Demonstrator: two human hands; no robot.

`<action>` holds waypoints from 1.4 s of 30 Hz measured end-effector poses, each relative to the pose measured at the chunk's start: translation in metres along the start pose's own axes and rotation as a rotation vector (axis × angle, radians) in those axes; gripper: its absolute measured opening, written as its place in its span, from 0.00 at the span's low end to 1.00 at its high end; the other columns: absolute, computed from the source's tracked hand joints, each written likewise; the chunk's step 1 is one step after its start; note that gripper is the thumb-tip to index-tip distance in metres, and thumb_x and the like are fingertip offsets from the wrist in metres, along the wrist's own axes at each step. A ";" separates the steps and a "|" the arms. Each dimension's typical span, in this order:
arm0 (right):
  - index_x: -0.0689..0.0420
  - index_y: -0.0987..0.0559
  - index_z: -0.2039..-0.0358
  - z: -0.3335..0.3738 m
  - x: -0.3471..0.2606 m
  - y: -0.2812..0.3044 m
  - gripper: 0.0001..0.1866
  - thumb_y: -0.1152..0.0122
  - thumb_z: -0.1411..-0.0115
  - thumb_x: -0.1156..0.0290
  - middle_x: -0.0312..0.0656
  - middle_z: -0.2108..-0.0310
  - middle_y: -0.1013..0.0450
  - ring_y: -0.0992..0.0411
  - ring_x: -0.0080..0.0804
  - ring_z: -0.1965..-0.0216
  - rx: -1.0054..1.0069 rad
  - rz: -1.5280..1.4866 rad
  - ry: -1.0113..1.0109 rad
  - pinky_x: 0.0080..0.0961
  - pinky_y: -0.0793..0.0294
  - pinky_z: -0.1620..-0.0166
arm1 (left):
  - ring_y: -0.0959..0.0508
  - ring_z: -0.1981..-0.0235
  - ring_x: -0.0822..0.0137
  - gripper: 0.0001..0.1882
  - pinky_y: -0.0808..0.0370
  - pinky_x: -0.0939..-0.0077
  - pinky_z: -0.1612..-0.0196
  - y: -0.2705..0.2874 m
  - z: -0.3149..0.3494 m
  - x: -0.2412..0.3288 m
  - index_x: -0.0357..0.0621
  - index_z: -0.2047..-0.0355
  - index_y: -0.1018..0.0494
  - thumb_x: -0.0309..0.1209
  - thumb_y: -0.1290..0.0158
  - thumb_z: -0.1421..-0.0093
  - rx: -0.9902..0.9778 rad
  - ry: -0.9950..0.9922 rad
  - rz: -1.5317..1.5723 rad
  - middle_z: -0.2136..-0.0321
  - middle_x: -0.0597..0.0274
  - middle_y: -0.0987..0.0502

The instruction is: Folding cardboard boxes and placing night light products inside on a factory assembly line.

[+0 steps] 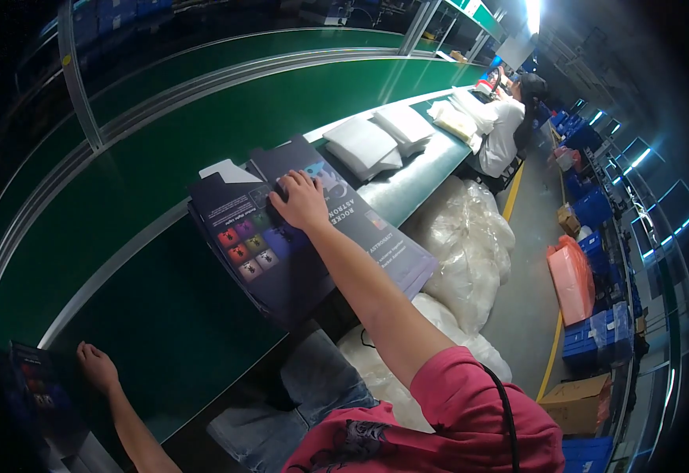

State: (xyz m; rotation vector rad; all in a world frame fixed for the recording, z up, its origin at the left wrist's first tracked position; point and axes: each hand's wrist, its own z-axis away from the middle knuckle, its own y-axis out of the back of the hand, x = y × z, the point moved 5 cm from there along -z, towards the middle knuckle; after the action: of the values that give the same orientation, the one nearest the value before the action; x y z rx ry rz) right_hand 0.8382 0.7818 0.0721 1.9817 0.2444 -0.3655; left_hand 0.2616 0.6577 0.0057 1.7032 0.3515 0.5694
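Observation:
My right hand [305, 206] lies on a stack of dark, flattened printed cartons [360, 236], its fingers spread over the top one. Small coloured pictures and light lettering cover the cartons, and a pale tuck flap [227, 171] sticks out at the stack's far left corner. Over at the far left, my left hand [98, 367] rests on the dark green bench top [163, 339]. Its fingers are loosely bent, and nothing shows in them. Just left of that hand stands a dark printed box [41, 394], partly lost in the shadowed rim.
Stacks of white foam sheets [362, 146] lie beyond the cartons. Clear plastic bags of white material [462, 252] stand right of the bench. A person in white [506, 130] sits farther along. Blue bins [596, 343] and a pink-wrapped parcel [571, 280] line the aisle.

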 end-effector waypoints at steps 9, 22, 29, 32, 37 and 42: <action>0.55 0.26 0.51 0.000 -0.001 0.001 0.26 0.46 0.44 0.51 0.46 0.42 0.37 0.46 0.42 0.37 0.001 -0.019 -0.004 0.46 0.56 0.36 | 0.32 0.46 0.59 0.14 0.36 0.63 0.44 -0.012 -0.008 -0.014 0.43 0.55 0.32 0.33 0.64 0.33 0.023 0.002 0.079 0.43 0.59 0.37; 0.55 0.26 0.51 -0.001 0.002 -0.001 0.26 0.46 0.44 0.51 0.46 0.43 0.36 0.46 0.42 0.37 0.010 0.000 0.001 0.45 0.56 0.36 | 0.32 0.46 0.59 0.15 0.36 0.64 0.43 -0.007 -0.004 -0.006 0.43 0.52 0.33 0.34 0.65 0.32 -0.010 0.037 0.071 0.43 0.59 0.38; 0.55 0.26 0.51 -0.001 0.001 0.000 0.25 0.47 0.44 0.51 0.46 0.43 0.36 0.46 0.41 0.37 0.007 -0.006 0.006 0.45 0.56 0.36 | 0.33 0.45 0.59 0.15 0.37 0.64 0.42 -0.004 -0.003 -0.003 0.43 0.51 0.33 0.34 0.64 0.32 -0.009 0.017 0.048 0.43 0.58 0.38; 0.55 0.26 0.51 -0.001 0.000 0.000 0.25 0.46 0.44 0.51 0.46 0.43 0.36 0.46 0.40 0.37 0.003 -0.005 0.005 0.46 0.55 0.36 | 0.34 0.44 0.59 0.15 0.37 0.64 0.42 -0.007 -0.005 -0.007 0.42 0.51 0.33 0.33 0.64 0.32 0.002 0.024 0.075 0.42 0.58 0.38; 0.54 0.26 0.51 0.000 0.001 0.000 0.26 0.46 0.44 0.51 0.45 0.43 0.36 0.46 0.40 0.37 0.012 0.003 0.004 0.46 0.55 0.36 | 0.34 0.44 0.59 0.15 0.37 0.64 0.41 0.002 0.001 0.002 0.43 0.51 0.33 0.33 0.64 0.32 -0.039 0.035 0.071 0.42 0.58 0.38; 0.54 0.26 0.51 0.000 0.000 0.000 0.26 0.46 0.44 0.51 0.45 0.43 0.36 0.46 0.40 0.37 0.002 0.003 0.001 0.46 0.55 0.36 | 0.34 0.44 0.59 0.15 0.37 0.64 0.42 0.002 0.002 0.001 0.44 0.50 0.33 0.33 0.65 0.32 -0.033 0.064 0.091 0.42 0.59 0.39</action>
State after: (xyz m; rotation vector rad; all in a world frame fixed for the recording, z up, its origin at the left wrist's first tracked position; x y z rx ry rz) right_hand 0.8379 0.7817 0.0721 1.9843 0.2415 -0.3630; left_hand 0.2635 0.6556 0.0076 1.6782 0.3097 0.6944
